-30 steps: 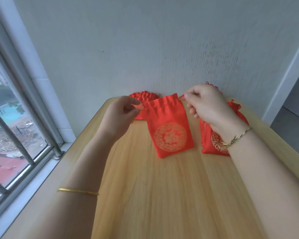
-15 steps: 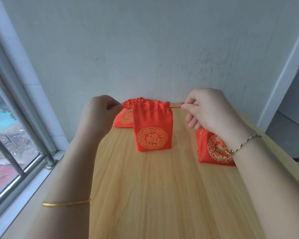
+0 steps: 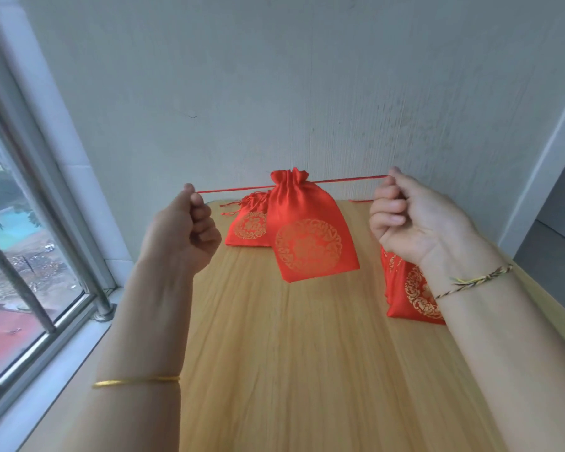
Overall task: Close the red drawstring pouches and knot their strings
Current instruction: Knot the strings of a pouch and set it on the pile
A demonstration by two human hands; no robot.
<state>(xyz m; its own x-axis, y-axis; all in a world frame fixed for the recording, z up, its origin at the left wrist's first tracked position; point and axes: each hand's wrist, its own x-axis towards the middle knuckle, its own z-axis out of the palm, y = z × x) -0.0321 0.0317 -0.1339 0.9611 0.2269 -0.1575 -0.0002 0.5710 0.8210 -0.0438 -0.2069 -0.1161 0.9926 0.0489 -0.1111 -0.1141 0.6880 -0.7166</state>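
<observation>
Centre pouch (image 3: 310,236): red satin with a gold roundel, suspended from its drawstring (image 3: 349,180) over the far half of the wooden table (image 3: 307,370). Its mouth is gathered tight into a ruffled neck. The body hangs slightly tilted, lower end toward the right. Whether the bottom edge touches the tabletop cannot be determined.

Drawstring: taut, nearly level, running out from both sides of the neck to the two hands.

Left hand (image 3: 180,233): fingers curled into a loose fist, thumb and forefinger pinching the left end of the string. Hand well left of the pouch.

Right hand (image 3: 415,223): fingers curled, thumb and forefinger pinching the right end of the string – held a little higher than the left end. Hand well right of the pouch.

Second pouch (image 3: 250,225): lies behind and to the left of the centre pouch, partly covered by it, neck cinched, loose string ends trailing left.

Third pouch (image 3: 411,295): on the table at right, largely hidden beneath the right wrist; state of its mouth not visible.

Other items: thin gold bangle (image 3: 137,381) on the left forearm; braided cord bracelet (image 3: 473,280) on the right wrist. A barred window (image 3: 23,223) stands at left – a plain grey wall (image 3: 307,93) behind the table.
</observation>
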